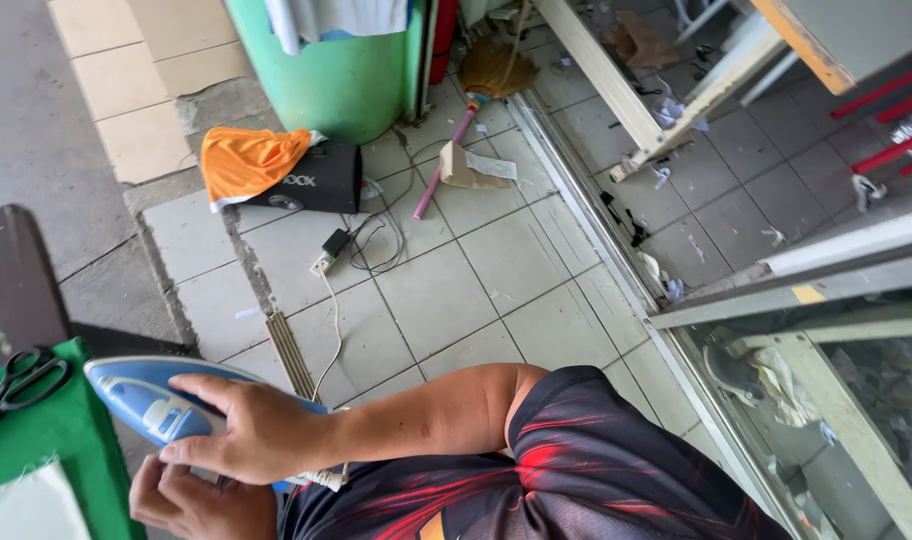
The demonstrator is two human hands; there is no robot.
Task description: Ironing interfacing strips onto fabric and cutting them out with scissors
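Note:
My right hand (251, 432) is shut on the handle of a blue and white clothes iron (141, 395), held over the edge of a green cloth (61, 435) at the lower left. Just beneath the iron is my left hand (181, 500), fingers curled; what it holds, if anything, is hidden. A white cord (328, 330) runs from the iron across the tiled floor to a plug adapter (328, 250). Black scissors (18, 380) lie on the green cloth. A pale cloth piece (26, 510) sits at the bottom left corner.
A black speaker box (316, 180) with an orange cloth (251, 160) on it stands by a green barrel (336, 75). A broom with a pink handle (441, 165) lies on the tiles. A glass display case (826, 380) fills the right side.

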